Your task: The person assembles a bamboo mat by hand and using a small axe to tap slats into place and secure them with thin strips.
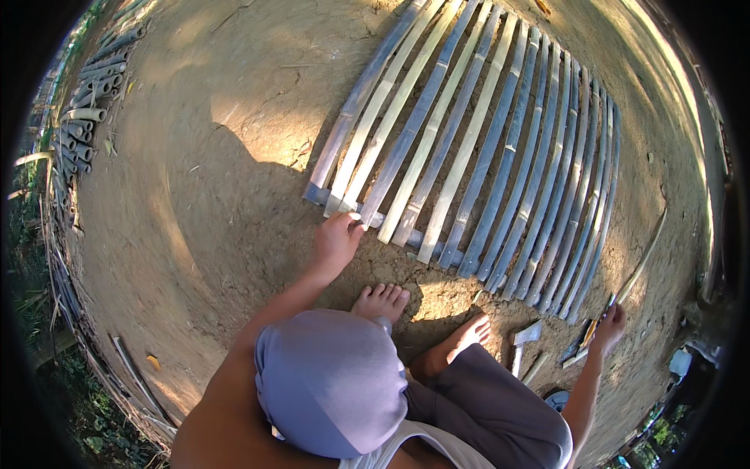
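Mid-assembly of a flat panel of split grey and yellow bamboo slats [484, 156] on bare earth: left hand [336, 244], fingers loosely spread, pressing slat ends at the panel's near edge, right hand [609, 324] closed round a long thin bamboo strip [637, 273], likely to be threaded across next

bare dirt [211, 195] left, bamboo slat mat [484, 156] right

One bamboo slat mat [484, 148], roughly eighteen slats, exact count unclear where they crowd on the right. One crosspiece [316, 193] under their near ends. My two hands [336, 242], two bare feet [381, 301]. One hatchet [525, 338]. One loose strip [642, 266]. One pile of bamboo poles [90, 94], too many to count.
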Demonstrator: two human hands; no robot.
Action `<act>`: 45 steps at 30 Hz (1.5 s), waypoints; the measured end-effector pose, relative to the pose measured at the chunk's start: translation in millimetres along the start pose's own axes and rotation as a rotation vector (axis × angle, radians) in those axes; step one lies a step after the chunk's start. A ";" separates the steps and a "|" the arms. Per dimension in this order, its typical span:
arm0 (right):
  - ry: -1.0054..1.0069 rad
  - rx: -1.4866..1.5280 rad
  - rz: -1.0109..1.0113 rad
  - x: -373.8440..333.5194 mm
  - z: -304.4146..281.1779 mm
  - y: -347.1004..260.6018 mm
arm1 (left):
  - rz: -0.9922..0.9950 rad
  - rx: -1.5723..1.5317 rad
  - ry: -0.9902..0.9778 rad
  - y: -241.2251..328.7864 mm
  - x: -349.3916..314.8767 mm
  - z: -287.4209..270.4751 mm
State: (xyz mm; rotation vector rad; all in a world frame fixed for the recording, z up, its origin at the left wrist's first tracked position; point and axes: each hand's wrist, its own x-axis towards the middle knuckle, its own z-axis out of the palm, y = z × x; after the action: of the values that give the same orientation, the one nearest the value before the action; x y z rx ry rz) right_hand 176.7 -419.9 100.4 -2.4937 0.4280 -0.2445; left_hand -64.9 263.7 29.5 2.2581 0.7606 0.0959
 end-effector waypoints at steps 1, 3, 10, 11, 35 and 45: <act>-0.123 0.094 -0.092 -9.3 18.9 -83.2 | 0.017 0.023 0.042 -3.8 -3.4 1.4; -0.460 0.028 -0.399 -30.3 33.3 -186.9 | 0.053 0.000 0.075 -1.5 -6.4 13.4; -1.104 0.420 -0.770 -198.0 217.7 -364.8 | 0.039 -0.053 0.119 -14.5 -8.2 19.5; -1.156 0.542 -0.694 -221.1 247.6 -360.7 | 0.012 -0.056 0.094 -6.3 -3.1 20.0; -0.947 0.413 -0.482 -251.5 299.6 -339.8 | -0.214 -0.248 -0.149 11.5 -34.5 28.2; -0.902 0.242 -0.829 -242.4 280.6 -311.5 | -0.801 -1.077 -0.161 5.9 -32.2 75.8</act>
State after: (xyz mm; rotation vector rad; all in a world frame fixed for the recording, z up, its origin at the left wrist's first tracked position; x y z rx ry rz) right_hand 102.9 54.5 36.3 -2.1165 -0.9409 0.4819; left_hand -66.8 195.2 -16.5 0.8590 1.1120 -0.0559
